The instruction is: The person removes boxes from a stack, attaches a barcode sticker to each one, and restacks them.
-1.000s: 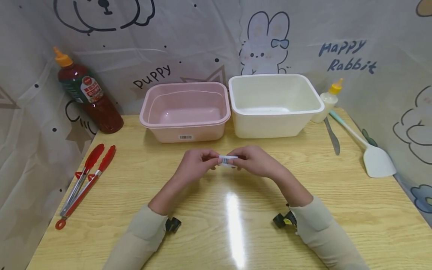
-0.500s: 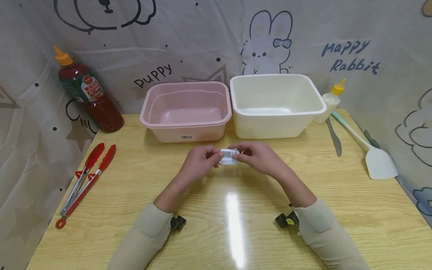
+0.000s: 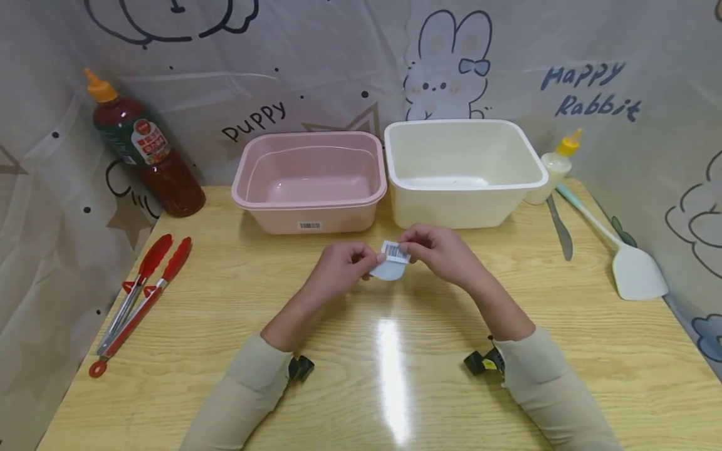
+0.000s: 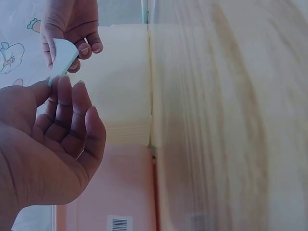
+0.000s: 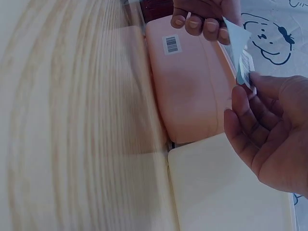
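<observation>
Left hand (image 3: 341, 269) pinches barcode label (image 3: 392, 262) over wooden table (image 3: 338, 394), printed cloth (image 3: 333, 62) behind.

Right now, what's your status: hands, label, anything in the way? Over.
Left hand and right hand both pinching barcode label. Held above table. Nothing seen blocking it; pink bin and white bin stand beyond.

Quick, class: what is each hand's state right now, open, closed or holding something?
Left hand: holding the label, pinched.
Right hand: pinching the same label.
</observation>
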